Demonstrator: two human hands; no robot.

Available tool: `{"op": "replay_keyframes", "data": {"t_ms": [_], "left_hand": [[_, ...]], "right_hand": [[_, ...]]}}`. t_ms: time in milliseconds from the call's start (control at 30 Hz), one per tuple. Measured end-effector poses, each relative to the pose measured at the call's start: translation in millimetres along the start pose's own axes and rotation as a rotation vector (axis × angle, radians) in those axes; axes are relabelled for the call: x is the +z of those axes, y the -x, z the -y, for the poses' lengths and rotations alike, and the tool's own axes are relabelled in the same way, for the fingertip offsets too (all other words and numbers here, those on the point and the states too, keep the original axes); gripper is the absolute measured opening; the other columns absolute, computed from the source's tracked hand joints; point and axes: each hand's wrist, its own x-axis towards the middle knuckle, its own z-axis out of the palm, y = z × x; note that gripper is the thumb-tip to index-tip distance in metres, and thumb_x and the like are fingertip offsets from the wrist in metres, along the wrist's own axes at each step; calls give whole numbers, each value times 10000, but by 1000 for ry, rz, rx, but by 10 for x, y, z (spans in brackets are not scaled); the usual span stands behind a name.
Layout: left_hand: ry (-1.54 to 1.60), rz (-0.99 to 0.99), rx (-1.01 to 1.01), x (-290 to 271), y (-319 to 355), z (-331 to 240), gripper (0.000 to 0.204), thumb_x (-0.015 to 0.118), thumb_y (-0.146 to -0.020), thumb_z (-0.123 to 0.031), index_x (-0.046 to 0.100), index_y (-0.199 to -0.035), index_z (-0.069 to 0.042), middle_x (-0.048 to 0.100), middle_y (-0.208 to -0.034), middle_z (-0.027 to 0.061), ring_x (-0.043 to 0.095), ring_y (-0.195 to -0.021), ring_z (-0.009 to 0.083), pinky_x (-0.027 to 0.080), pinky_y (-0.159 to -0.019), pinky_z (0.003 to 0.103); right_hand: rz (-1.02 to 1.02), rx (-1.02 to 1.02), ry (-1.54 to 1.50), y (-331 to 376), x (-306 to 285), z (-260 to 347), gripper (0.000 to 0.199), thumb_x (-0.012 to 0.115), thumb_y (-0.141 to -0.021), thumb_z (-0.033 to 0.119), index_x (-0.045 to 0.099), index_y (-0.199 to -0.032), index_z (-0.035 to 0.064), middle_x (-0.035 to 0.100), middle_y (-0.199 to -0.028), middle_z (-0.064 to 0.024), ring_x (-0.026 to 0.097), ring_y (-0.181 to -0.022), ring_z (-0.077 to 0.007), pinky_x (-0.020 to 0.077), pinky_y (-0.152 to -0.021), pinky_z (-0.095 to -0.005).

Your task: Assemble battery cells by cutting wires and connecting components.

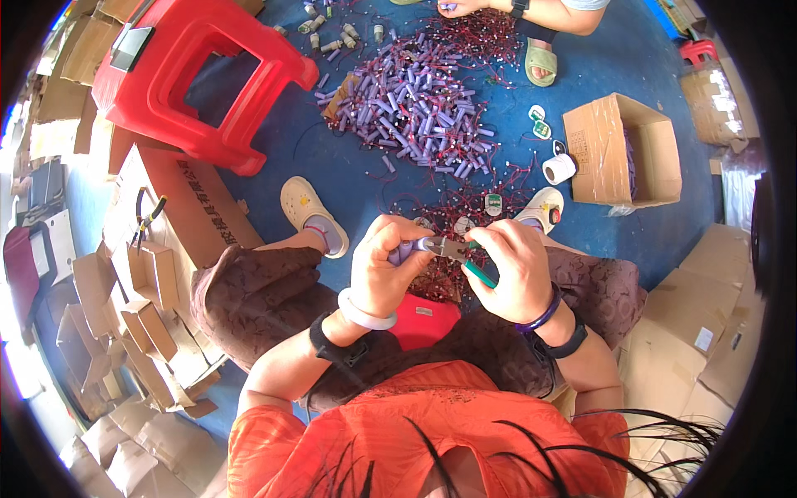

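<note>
My left hand [378,264] is closed round a purple cylindrical battery cell [405,251], its end toward the right. In my right hand [519,270] are green-handled cutting pliers [479,275]. Their metal jaws meet the near end of the cell between my two hands; whether they grip a wire or a tab there is too small to tell. Below and behind the hands lies a tangle of red and black wires [444,282] with small white connectors, over a red surface [423,322] between my knees.
Ahead on the blue floor spreads a heap of purple cells with red wires [415,108]. Another person's hand [461,7] is beyond it. An open carton [598,153] and a white roll [559,168] stand right, a red stool [178,100] left. Another pair of pliers [148,220] rests on a carton.
</note>
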Motion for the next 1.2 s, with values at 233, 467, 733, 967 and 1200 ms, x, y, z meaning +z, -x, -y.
{"op": "replay_keyframes", "data": {"t_ms": [233, 467, 733, 967, 1200], "left_hand": [[-147, -66, 113, 11, -1, -24, 270, 746, -687, 41, 667, -926, -58, 580, -873, 55, 554, -729, 166, 452, -642, 274], [-193, -73, 75, 27, -8, -55, 251, 725, -690, 76, 659, -902, -41, 526, -848, 24, 505, -739, 121, 414, -659, 253], [184, -42, -175, -19, -23, -37, 212, 772, -766, -32, 639, -929, -46, 564, -860, 23, 535, -621, 80, 445, -545, 219], [425, 81, -95, -35, -17, -11, 224, 721, -814, 2, 644, -1023, -12, 576, -1030, 64, 596, -647, 80, 484, -557, 200], [432, 99, -39, -29, 11, 44, 211, 686, -834, 23, 642, -1038, -7, 572, -1064, 77, 598, -667, 84, 502, -575, 205]], "right_hand": [[3, -18, 66, 6, 9, 22, 393, 723, -656, 105, 571, -1018, 88, 548, -872, -86, 567, -782, -285, 430, -654, -414], [53, 11, 66, -3, -22, 19, 269, 719, -728, 93, 599, -967, 64, 532, -731, -83, 567, -618, -263, 449, -543, -375], [262, 473, -910, 66, -107, -34, 230, 714, -833, 124, 640, -1005, -11, 644, -826, -46, 588, -740, -66, 472, -677, -233], [-48, 151, -309, 23, 44, -165, 415, 740, -726, 100, 578, -1106, 56, 575, -972, -113, 589, -841, -285, 455, -782, -377], [-83, -60, 16, -97, -96, -36, 448, 740, -646, 85, 611, -1075, 99, 583, -933, -77, 576, -855, -286, 430, -750, -419]]}}
